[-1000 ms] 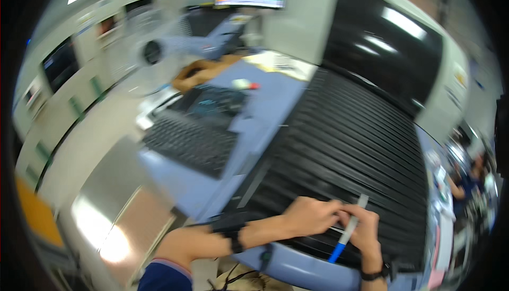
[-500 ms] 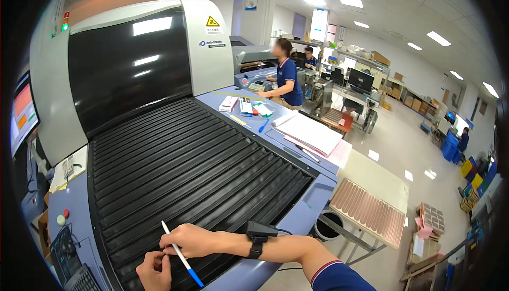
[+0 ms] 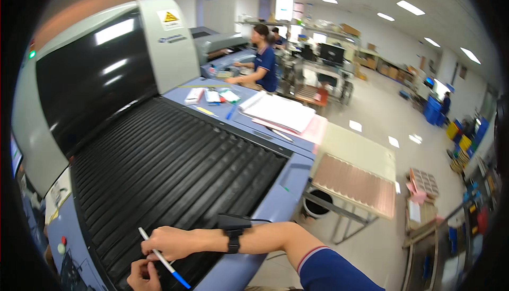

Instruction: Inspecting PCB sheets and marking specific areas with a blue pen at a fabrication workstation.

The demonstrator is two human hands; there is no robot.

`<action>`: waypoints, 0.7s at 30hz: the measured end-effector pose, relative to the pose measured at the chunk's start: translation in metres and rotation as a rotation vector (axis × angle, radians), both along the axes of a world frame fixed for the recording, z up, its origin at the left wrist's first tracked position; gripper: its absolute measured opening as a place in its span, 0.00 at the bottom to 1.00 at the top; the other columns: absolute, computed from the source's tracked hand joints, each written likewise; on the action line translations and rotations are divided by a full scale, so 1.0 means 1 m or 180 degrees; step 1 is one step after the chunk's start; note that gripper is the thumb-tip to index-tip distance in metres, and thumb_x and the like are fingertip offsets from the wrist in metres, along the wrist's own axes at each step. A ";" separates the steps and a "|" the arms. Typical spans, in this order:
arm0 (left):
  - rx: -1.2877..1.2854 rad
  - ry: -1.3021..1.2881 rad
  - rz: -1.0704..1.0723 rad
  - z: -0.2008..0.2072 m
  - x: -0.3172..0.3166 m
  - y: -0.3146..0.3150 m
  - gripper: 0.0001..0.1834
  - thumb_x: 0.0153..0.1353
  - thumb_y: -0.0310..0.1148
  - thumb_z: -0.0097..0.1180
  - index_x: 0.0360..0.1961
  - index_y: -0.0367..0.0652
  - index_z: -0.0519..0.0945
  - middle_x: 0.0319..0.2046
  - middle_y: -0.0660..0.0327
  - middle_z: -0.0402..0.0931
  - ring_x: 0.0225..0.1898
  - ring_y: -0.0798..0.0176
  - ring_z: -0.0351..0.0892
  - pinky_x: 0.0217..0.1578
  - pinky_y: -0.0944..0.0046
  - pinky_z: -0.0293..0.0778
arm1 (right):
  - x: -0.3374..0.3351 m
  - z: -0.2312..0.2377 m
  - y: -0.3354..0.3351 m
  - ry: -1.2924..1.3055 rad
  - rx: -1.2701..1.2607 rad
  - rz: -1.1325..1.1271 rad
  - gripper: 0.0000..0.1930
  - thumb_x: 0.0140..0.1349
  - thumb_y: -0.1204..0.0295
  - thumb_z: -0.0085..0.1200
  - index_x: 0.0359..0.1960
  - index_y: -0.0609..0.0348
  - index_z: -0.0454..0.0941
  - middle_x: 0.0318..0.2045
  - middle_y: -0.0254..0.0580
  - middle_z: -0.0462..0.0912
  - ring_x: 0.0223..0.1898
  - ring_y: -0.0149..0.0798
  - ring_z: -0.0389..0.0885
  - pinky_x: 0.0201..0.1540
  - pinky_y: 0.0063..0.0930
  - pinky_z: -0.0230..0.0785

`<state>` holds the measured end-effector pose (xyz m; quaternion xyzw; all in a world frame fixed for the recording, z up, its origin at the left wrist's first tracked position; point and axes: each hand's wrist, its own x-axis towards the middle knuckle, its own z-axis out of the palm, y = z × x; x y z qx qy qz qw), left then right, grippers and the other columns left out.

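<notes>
Over the near end of the black ribbed bed (image 3: 175, 169), my right hand (image 3: 172, 242) is closed around a slim white pen (image 3: 167, 265) with a blue end. The pen slants, its blue end toward me and its white tip beyond my knuckles. Right beside it, my left hand (image 3: 143, 277) has its fingers curled together in a pinch, close to the right hand's fingertips. Whatever the left fingers hold, if anything, is hidden. A black band with a small box (image 3: 233, 231) is strapped on my right wrist.
A large machine with a dark hood (image 3: 98, 68) stands at the far left. Papers (image 3: 281, 112), small boxes (image 3: 194, 96) and a blue pen (image 3: 231, 112) lie on its right ledge. Beyond, copper-coloured panels (image 3: 352, 185) rest on a side table; a co-worker (image 3: 263, 65) stands farther back.
My view has turned to the right, so the machine and bed shift left in the picture. Both hands stay close together, the right one still around the white pen.
</notes>
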<state>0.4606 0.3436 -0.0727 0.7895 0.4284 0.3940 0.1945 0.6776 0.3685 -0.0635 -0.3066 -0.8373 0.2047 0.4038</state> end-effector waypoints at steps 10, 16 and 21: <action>0.0178 0.0091 0.0062 -0.003 0.012 0.007 0.08 0.66 0.26 0.64 0.42 0.31 0.83 0.33 0.53 0.86 0.33 0.62 0.86 0.35 0.64 0.82 | 0.008 -0.009 0.009 0.0103 -0.0051 -0.0277 0.11 0.52 0.65 0.69 0.32 0.58 0.88 0.26 0.47 0.87 0.33 0.52 0.88 0.37 0.41 0.79; 0.0082 -0.0018 -0.0014 0.007 0.005 -0.002 0.08 0.66 0.24 0.63 0.42 0.29 0.82 0.36 0.50 0.87 0.33 0.61 0.86 0.35 0.66 0.83 | -0.001 -0.008 0.008 0.0163 -0.0181 -0.0240 0.12 0.52 0.64 0.69 0.33 0.58 0.88 0.26 0.47 0.88 0.33 0.49 0.88 0.36 0.40 0.79; 0.0590 0.0086 0.0224 0.013 -0.010 0.010 0.14 0.66 0.24 0.64 0.49 0.30 0.76 0.34 0.53 0.85 0.29 0.64 0.84 0.30 0.66 0.83 | 0.002 -0.006 0.010 0.0170 0.0023 -0.0425 0.10 0.53 0.65 0.69 0.32 0.57 0.88 0.26 0.47 0.88 0.33 0.50 0.88 0.37 0.40 0.79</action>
